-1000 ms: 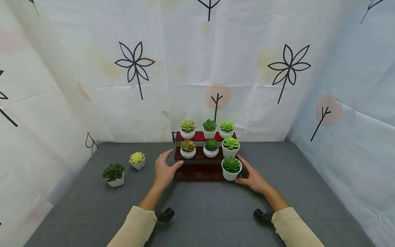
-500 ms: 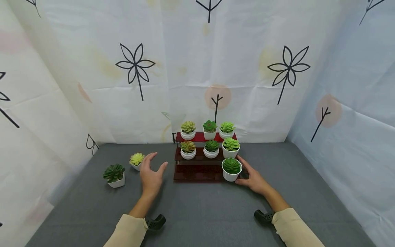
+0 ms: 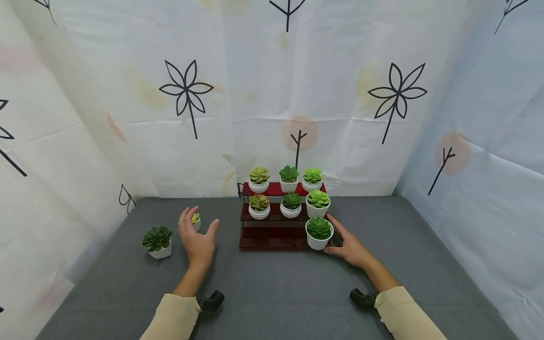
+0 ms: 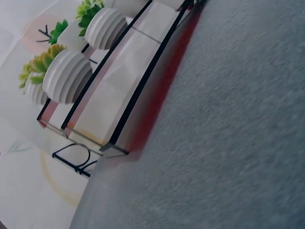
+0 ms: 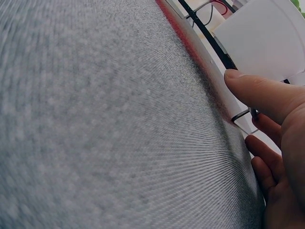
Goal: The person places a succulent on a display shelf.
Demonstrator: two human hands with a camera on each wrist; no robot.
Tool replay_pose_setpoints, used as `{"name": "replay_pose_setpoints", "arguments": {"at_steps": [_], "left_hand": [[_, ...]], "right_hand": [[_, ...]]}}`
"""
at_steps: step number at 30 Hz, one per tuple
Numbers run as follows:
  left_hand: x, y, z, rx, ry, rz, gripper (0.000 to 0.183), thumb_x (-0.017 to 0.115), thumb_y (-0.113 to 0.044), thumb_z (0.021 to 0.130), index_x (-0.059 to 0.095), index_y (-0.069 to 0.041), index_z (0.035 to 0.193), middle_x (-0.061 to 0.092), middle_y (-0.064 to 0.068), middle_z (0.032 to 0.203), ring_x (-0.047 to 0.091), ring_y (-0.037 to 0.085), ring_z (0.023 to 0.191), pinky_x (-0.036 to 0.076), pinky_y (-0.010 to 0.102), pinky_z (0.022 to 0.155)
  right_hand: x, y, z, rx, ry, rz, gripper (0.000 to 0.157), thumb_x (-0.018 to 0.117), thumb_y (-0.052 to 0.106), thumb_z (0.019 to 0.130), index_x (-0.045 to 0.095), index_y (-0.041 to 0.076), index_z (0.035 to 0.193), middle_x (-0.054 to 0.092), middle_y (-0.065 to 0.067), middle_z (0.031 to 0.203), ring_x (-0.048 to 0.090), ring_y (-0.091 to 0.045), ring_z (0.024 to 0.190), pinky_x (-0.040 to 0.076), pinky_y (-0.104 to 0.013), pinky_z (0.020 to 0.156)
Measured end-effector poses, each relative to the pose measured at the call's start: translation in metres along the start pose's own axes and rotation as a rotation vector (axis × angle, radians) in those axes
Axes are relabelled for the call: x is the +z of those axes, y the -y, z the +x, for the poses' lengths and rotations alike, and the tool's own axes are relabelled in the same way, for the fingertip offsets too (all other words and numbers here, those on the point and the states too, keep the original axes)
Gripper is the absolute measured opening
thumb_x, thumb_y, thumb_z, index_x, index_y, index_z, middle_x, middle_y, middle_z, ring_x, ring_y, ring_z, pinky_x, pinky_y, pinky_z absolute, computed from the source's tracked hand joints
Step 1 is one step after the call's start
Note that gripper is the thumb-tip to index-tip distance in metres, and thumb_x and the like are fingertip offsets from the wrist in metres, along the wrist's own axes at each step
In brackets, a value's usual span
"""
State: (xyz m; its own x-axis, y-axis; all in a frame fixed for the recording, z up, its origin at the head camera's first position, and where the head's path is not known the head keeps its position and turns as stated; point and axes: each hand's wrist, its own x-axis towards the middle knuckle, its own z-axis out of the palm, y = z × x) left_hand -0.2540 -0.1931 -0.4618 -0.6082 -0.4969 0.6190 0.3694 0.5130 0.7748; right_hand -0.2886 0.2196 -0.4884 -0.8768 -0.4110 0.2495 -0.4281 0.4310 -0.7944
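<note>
A three-tier dark red display shelf (image 3: 272, 240) stands at the back middle, holding several small artificial succulents in white pots. My right hand (image 3: 349, 248) grips the right end of its bottom tier. In the right wrist view the thumb (image 5: 259, 90) lies along the front rail beside a white pot (image 5: 264, 40), with fingers around the corner. The dark green succulent (image 3: 318, 231) is on that tier's right end. My left hand (image 3: 197, 240), fingers spread and holding nothing, is just in front of a yellow-green succulent (image 3: 197, 224), partly hiding it.
Another dark green succulent (image 3: 159, 243) in a white pot sits on the grey tabletop (image 3: 280, 297), left of my left hand. White printed cloth (image 3: 263, 89) rises behind and at both sides. A thin black wire loop (image 3: 126, 197) hangs at the back left corner.
My left hand has moved left from the shelf's left side to the yellow-green succulent. My right hand stays at the shelf's right end.
</note>
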Motion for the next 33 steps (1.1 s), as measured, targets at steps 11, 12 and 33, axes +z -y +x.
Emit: {"name": "replay_pose_setpoints", "arguments": {"at_steps": [11, 12, 33], "left_hand": [[-0.009, 0.013, 0.011, -0.052, -0.002, -0.016, 0.062, 0.078, -0.007, 0.083, 0.049, -0.005, 0.137, 0.028, 0.015, 0.153, 0.023, 0.031, 0.142, 0.024, 0.058, 0.108], [-0.009, 0.015, 0.012, -0.057, -0.005, -0.018, 0.062, 0.078, -0.007, 0.082, 0.049, -0.004, 0.137, 0.028, 0.015, 0.153, 0.024, 0.031, 0.142, 0.025, 0.058, 0.108], [-0.012, 0.032, 0.028, -0.164, 0.049, 0.072, 0.076, 0.079, -0.012, 0.082, 0.039, -0.01, 0.147, 0.02, 0.012, 0.157, 0.018, 0.031, 0.144, 0.022, 0.059, 0.109]], "right_hand": [[0.0, 0.0, 0.001, 0.003, -0.001, 0.0, 0.098, 0.083, 0.016, 0.078, 0.023, 0.017, 0.156, 0.035, -0.021, 0.151, 0.036, -0.042, 0.135, 0.025, -0.062, 0.106], [0.0, 0.001, 0.001, 0.002, -0.002, 0.0, 0.098, 0.083, 0.016, 0.078, 0.023, 0.017, 0.156, 0.036, -0.021, 0.151, 0.036, -0.042, 0.135, 0.025, -0.062, 0.106], [0.001, 0.0, 0.0, 0.001, -0.003, 0.002, 0.098, 0.082, 0.016, 0.078, 0.023, 0.016, 0.156, 0.035, -0.021, 0.151, 0.035, -0.042, 0.135, 0.025, -0.062, 0.106]]}}
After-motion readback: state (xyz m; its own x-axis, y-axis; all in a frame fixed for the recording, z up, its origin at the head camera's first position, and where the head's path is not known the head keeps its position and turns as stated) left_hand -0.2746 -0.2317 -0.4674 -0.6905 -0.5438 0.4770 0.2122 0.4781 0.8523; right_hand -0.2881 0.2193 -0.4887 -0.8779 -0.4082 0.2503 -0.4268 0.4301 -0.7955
